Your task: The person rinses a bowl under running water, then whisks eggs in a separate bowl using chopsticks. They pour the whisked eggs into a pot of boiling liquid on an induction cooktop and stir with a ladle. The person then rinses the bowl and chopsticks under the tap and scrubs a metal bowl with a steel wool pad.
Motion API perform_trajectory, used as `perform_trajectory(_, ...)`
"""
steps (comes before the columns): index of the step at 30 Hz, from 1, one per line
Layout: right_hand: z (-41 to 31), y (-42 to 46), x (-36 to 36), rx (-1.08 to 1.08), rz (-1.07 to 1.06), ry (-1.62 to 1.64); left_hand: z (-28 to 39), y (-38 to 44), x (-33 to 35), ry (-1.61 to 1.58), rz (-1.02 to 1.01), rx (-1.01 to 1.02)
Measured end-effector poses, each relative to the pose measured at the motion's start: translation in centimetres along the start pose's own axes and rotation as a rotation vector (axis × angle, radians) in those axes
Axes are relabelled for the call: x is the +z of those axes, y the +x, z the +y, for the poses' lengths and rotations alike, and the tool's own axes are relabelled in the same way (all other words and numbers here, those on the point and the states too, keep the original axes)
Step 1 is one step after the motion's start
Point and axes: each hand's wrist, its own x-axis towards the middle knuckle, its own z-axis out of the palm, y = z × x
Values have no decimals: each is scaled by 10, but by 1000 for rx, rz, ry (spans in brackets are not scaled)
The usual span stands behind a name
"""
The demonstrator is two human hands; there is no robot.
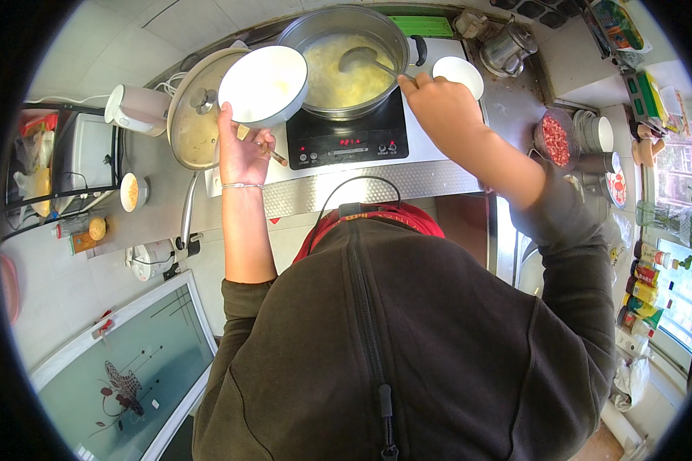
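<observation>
My left hand [245, 150] holds a white bowl [262, 83] tilted beside the left rim of a large steel pot [401, 43]. A thin stick-like utensil [274, 154] is also between its fingers. My right hand [441, 104] grips the handle of a metal ladle [358, 56], whose head lies in the pot's yellowish, cloudy soup [346, 83]. The pot stands on a black induction cooktop [349, 129] with a lit display. A small white bowl [458, 74] rests just behind my right hand. What the tilted bowl holds is hard to tell.
A glass pot lid [193, 127] leans at the left, near a white electric kettle [138, 109] and a small bowl of yellowish food [133, 192]. A steel pitcher [508, 47] stands back right; a bowl of chopped red food [555, 141] is at the right. A long-handled pan [188, 213] juts over the counter edge.
</observation>
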Motion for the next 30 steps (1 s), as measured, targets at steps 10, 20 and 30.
perform_trajectory(10, -7, 29, 30, 27, 113, 76, 1, -3, 0, 7, 15, 3)
perform_trajectory(20, -14, 46, 55, 47, 184, 58, 0, -3, -1, 14, 11, 3)
perform_trajectory(30, -8, 23, 36, 65, 31, 80, 0, -1, -2, -1, 30, 3)
